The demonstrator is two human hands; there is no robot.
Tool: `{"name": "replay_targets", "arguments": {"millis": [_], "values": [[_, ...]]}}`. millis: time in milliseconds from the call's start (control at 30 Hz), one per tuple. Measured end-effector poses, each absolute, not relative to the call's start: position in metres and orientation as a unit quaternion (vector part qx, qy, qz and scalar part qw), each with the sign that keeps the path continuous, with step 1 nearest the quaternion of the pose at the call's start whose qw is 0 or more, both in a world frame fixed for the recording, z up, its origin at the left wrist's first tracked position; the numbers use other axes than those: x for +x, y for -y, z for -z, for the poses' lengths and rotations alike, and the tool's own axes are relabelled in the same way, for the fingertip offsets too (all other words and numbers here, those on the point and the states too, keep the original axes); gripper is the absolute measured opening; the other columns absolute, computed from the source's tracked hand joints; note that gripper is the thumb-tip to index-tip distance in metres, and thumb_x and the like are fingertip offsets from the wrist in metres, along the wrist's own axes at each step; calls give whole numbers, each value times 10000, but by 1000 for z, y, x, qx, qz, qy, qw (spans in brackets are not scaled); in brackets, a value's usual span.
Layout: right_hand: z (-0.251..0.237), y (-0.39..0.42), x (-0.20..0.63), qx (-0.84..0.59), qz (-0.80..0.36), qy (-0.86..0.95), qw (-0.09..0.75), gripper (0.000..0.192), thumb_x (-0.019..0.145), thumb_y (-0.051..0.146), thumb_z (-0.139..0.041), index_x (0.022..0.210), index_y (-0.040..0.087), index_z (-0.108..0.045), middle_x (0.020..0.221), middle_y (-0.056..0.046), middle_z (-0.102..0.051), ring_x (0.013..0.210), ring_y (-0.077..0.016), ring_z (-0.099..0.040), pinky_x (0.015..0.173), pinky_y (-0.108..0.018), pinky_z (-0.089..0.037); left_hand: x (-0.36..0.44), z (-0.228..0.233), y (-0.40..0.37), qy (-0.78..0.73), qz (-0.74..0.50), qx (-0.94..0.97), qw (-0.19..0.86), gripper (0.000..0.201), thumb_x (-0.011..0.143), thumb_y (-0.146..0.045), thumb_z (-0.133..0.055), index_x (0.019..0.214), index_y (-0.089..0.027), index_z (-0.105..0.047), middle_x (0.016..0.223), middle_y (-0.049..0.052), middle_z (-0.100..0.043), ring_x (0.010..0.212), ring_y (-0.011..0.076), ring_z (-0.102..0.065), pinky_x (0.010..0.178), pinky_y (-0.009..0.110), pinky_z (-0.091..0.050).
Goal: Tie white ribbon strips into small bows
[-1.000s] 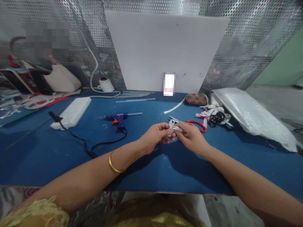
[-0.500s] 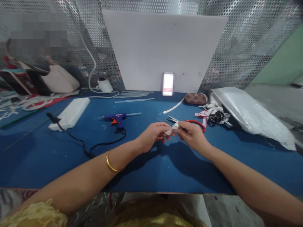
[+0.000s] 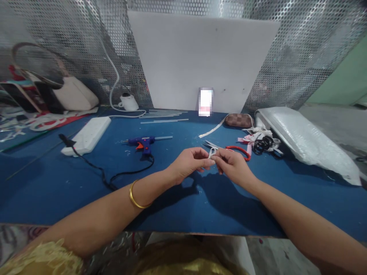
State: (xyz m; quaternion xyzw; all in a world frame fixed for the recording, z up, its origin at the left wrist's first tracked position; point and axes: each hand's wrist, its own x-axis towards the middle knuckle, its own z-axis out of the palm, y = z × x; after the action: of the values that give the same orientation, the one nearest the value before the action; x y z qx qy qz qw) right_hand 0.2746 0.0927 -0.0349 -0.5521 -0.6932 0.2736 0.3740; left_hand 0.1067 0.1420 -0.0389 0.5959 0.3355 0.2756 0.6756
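White ribbon piece (image 3: 212, 152) sat pinched between the fingertips of her left hand (image 3: 189, 165) and right hand (image 3: 233, 165), held just above the blue table (image 3: 71, 179), near the red scissors (image 3: 237, 150).

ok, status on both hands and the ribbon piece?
Left hand and right hand both pinching small white ribbon piece above blue table. Red-handled scissors just behind; glue gun off to the left.

Blue glue gun (image 3: 142, 142), white power strip (image 3: 87, 135), red-handled scissors (image 3: 235, 150), white board (image 3: 200, 59)
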Motion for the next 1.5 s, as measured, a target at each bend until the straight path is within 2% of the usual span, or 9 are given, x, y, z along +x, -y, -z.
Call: {"name": "replay_targets", "arguments": {"millis": [133, 300, 567, 867, 967, 1067, 1167, 1300, 1500], "values": [[34, -91, 273, -544, -276, 692, 387, 268, 857, 316, -484, 619, 191, -491, 475, 33, -525, 459, -103, -470, 503, -233, -361, 106, 39, -143, -311, -312, 659, 610, 186, 697, -309, -669, 754, -154, -584, 694, -4, -584, 669, 115, -543, 633, 236, -425], [34, -91, 272, -536, -346, 655, 405, 252, 853, 345, -496, 656, 191, -473, 478, 40, -527, 448, -97, -454, 491, -229, -347, 105, 35, -143, -302, -298, 667, 613, 211, 783, -371, -572, 783, -161, -572, 681, 9, -602, 667, 120, -554, 649, 238, -422], [34, -84, 264, -518, -297, 692, 405, 269, 884, 312, -451, 642, 194, -455, 493, 35, -518, 478, -100, -456, 522, -228, -356, 111, 36, -132, -311, -335, 718, 525, 300, 871, -368, -430, 638, -182, -455, 534, -47, -420, 516, 85, -384, 530, 219, -307], [36, -82, 266, -426, -5, 825, 371, 154, 873, 164, -416, 740, 184, -490, 651, -12, -491, 583, -125, -434, 566, -250, -334, 120, 33, -121, -288, -358, 501, 734, 312, 789, -354, -559, 605, -177, -379, 533, -72, -231, 456, 59, -200, 423, 197, -183], [40, -85, 269, -415, 28, 836, 358, 149, 873, 163, -415, 763, 182, -513, 662, -27, -508, 612, -142, -454, 591, -263, -347, 118, 35, -123, -261, -339, 463, 776, 316, 777, -357, -583, 616, -177, -381, 528, -79, -215, 435, 49, -187, 412, 192, -170], [42, -87, 270, -440, -50, 806, 394, 160, 884, 187, -429, 758, 185, -529, 644, -15, -529, 589, -125, -475, 581, -237, -369, 116, 37, -128, -257, -322, 487, 770, 319, 794, -391, -573, 630, -171, -410, 510, -83, -230, 428, 47, -216, 420, 189, -205], [39, -85, 267, -465, -158, 763, 420, 161, 889, 221, -449, 780, 180, -560, 643, -7, -575, 579, -110, -511, 585, -220, -391, 112, 34, -134, -265, -317, 548, 727, 329, 804, -436, -558, 651, -160, -467, 505, -64, -346, 452, 53, -319, 453, 193, -262], [34, -82, 264, -496, -213, 723, 432, 171, 871, 277, -484, 839, 170, -613, 714, -23, -609, 633, -126, -524, 600, -239, -390, 107, 32, -140, -296, -323, 578, 689, 347, 769, -466, -590, 644, -153, -506, 510, -49, -428, 463, 58, -368, 470, 203, -280], [36, -87, 262, -523, -337, 617, 482, 187, 779, 323, -598, 671, 170, -604, 586, 10, -528, 554, -111, -444, 515, -237, -343, 106, 38, -143, -307, -307, 603, 669, 359, 738, -469, -620, 609, -156, -504, 488, -50, -427, 467, 63, -370, 480, 211, -287]]}}
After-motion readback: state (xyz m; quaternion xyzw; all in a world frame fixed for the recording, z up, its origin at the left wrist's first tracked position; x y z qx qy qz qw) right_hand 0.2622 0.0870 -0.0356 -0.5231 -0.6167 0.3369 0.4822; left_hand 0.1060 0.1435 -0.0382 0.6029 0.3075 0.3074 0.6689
